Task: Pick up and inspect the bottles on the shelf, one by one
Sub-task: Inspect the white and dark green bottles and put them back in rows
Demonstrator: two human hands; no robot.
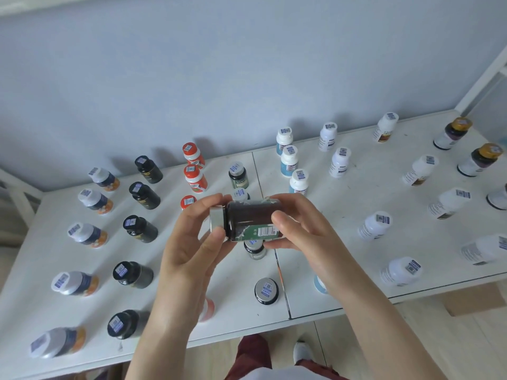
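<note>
A dark brown bottle (251, 218) with a silver cap and a green barcode label lies sideways in the air above the white shelf (343, 270). My left hand (192, 248) pinches its cap end between thumb and fingers. My right hand (299, 229) grips its base end, thumb across the front. Rows of other bottles stand on the shelf: black ones (141, 229), orange-and-navy ones (87, 234), red ones (194, 178), blue-and-white ones (289, 161) and white ones (374, 226). A silver-capped dark bottle (266, 291) stands below the hands, another (255, 248) sits partly hidden behind them.
A blue-grey wall rises behind the shelf. Gold-capped bottles (478, 160) stand at the far right. The shelf's front edge runs above a light wooden floor (411, 338). A white frame post (482, 78) stands at the right, and a seam (282, 283) splits the shelf.
</note>
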